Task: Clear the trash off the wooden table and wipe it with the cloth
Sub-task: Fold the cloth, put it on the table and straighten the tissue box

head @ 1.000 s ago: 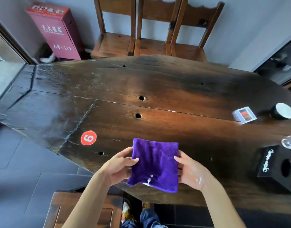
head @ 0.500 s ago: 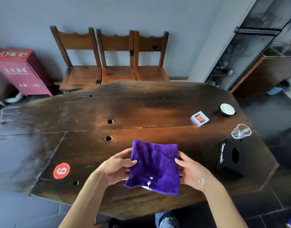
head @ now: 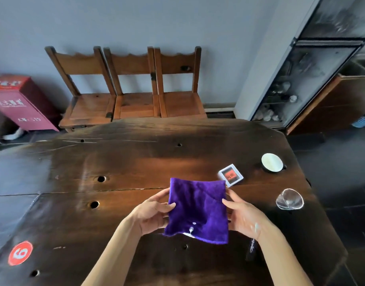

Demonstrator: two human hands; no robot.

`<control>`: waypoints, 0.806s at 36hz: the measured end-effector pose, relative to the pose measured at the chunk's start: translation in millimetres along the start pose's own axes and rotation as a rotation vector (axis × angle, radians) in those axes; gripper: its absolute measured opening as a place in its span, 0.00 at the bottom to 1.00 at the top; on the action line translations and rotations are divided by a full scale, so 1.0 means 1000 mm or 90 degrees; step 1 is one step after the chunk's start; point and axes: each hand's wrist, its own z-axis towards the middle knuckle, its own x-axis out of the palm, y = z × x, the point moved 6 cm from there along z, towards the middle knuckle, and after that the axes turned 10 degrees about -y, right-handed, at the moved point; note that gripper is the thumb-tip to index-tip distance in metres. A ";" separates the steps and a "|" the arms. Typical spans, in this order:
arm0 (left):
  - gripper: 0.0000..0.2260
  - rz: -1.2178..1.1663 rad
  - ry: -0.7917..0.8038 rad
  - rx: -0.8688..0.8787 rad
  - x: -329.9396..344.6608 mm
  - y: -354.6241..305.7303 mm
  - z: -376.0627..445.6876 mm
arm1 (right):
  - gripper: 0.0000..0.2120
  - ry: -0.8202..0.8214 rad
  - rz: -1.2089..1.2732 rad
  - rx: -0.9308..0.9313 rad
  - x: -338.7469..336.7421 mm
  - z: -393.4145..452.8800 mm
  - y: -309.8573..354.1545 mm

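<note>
at frame centre, left hand (head: pixel 151 213) and right hand (head: pixel 244 217) pinch side edges of purple cloth (head: pixel 197 209) above wooden table (head: pixel 125 162); small card box (head: pixel 230 175) just beyond cloth's upper right corner.

Three wooden chairs (head: pixel 134 100) against wall, red box (head: pixel 18 102) left, glass cabinet (head: pixel 313 79) right

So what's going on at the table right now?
A person holds a folded purple cloth by its side edges, left hand and right hand, above the wooden table. Wiping hasn't started. To the right, a small card box, a round white-topped dish and a clear plastic cup on its side sit on the table.
</note>
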 end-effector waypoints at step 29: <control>0.29 0.003 -0.097 0.057 0.107 -0.180 0.263 | 0.19 0.029 -0.044 -0.011 -0.077 0.248 0.251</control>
